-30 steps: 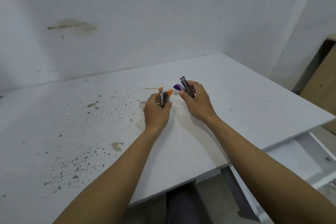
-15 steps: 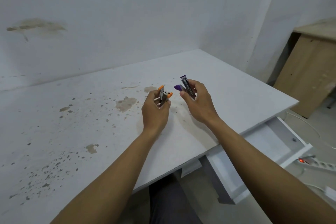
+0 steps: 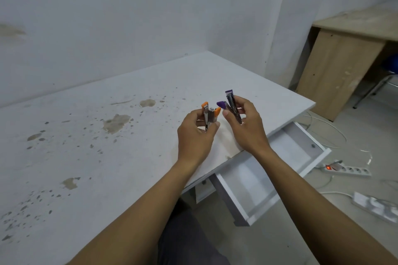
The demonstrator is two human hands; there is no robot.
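Note:
My left hand [image 3: 197,135] grips a small orange stapler [image 3: 209,115], upright, its two orange tips pointing up. My right hand [image 3: 245,129] grips a purple stapler [image 3: 230,103] the same way, its jaws spread apart at the top. Both hands hover side by side over the right front part of a stained white table [image 3: 86,146], the staplers a few centimetres apart.
An open white drawer [image 3: 269,170] sticks out under the table's right front edge. A wooden desk [image 3: 340,64] stands at the right wall. Two power strips [image 3: 346,170] [image 3: 375,204] and cables lie on the floor. A white wall runs behind the table.
My view has turned to the right, bringing the drawer, floor and wooden desk into sight. Both hands still hold their staplers, now nearer the table's right front edge.

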